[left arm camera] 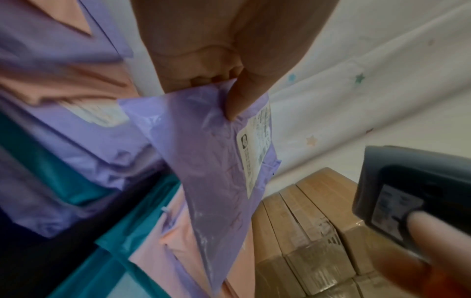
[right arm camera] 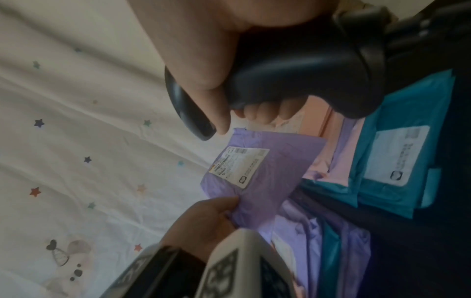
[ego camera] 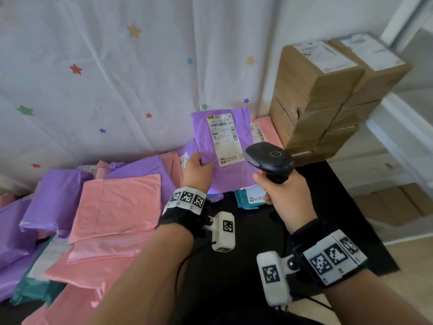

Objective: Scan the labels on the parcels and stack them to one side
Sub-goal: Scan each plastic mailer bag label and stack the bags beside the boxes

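The left hand [ego camera: 198,170] pinches a purple parcel [ego camera: 225,146] by its left edge, thumb on the front, held upright above the tabletop [ego camera: 246,231]. The right hand [ego camera: 284,195] wraps around a black scanner [ego camera: 269,159] just beside the parcel's label [ego camera: 223,137]. Only the right wrist view shows a labelled teal parcel [right arm camera: 397,161] below.

The white label [ego camera: 224,139] on the purple parcel [ego camera: 225,165] in my left hand [ego camera: 198,168] reads "E701"; the rest is too blurred.
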`<action>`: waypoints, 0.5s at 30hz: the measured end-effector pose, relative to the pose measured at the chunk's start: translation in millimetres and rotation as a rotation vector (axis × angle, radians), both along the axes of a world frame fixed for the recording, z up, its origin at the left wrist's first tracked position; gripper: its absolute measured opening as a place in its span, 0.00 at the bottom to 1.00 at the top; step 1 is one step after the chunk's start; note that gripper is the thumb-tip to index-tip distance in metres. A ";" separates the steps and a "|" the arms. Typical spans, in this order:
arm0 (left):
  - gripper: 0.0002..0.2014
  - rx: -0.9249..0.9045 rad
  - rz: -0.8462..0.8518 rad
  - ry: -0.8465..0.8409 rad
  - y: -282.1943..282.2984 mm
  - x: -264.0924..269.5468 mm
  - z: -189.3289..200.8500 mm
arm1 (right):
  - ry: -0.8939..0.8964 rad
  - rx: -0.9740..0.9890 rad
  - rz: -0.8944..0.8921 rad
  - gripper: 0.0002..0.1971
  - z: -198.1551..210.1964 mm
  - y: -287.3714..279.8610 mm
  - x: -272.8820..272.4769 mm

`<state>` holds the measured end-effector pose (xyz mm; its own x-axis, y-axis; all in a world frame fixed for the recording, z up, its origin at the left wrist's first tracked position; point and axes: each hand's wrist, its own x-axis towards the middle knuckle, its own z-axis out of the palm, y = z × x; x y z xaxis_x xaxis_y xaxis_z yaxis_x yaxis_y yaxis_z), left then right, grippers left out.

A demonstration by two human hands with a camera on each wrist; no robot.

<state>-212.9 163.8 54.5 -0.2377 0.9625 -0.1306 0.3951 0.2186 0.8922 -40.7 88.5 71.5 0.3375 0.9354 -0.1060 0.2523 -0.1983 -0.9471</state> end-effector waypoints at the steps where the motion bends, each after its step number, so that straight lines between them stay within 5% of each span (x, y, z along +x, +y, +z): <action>1: 0.06 -0.011 -0.007 -0.005 8.1 9.6 0.7 | -0.007 -0.020 -0.020 0.13 -1.4 2.4 7.4; 11: 0.19 -0.158 0.059 0.028 73.7 82.5 -10.0 | 0.009 -0.067 -0.081 0.09 -10.9 21.0 75.6; 15: 0.19 -0.171 0.029 0.170 77.6 87.9 -18.8 | -0.014 -0.065 -0.050 0.08 -12.2 25.8 85.1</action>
<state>-125.0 241.4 35.7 -0.2974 0.9222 -0.2472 0.5281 0.3746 0.7621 44.4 114.3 59.3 0.3855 0.9086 -0.1605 0.2536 -0.2716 -0.9284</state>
